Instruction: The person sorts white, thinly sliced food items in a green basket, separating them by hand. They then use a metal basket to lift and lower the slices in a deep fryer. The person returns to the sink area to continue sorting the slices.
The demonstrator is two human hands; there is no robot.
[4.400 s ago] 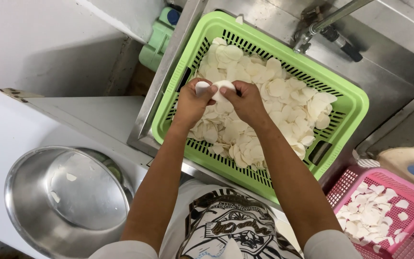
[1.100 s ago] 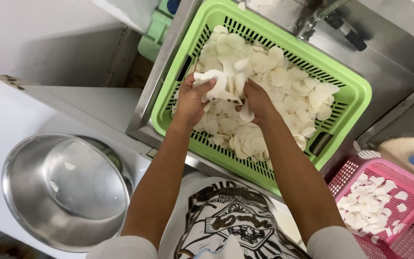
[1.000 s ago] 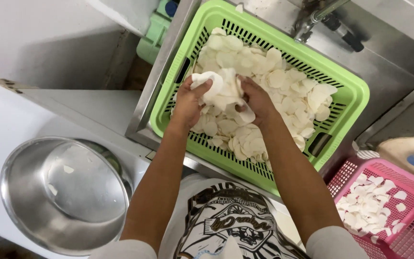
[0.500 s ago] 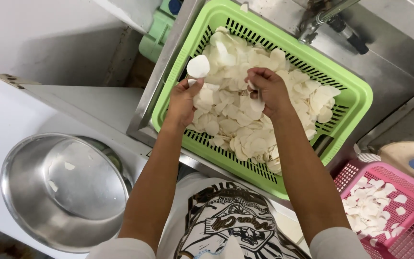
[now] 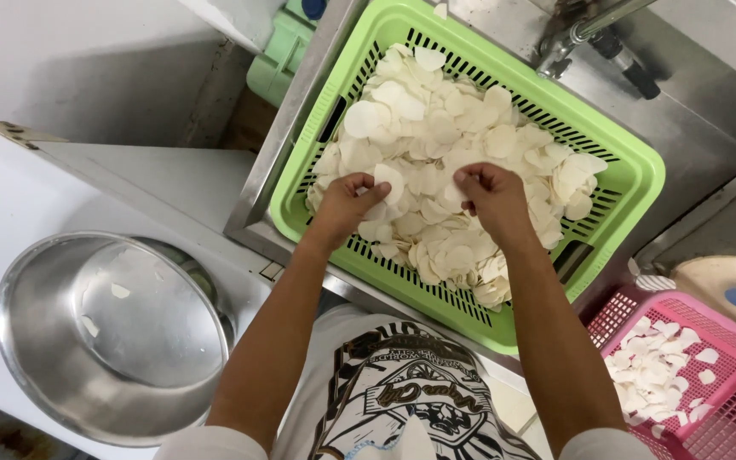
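Both hands' fingers [image 5: 381, 194] apparently pinch white slices [image 5: 436, 128].

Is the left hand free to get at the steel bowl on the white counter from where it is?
Probably yes: the steel bowl sits open beside the left forearm, nothing over it, though the left hand pinches a white slice.

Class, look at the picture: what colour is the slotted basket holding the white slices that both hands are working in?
Bright lime green: the basket shows clearly in the head view.
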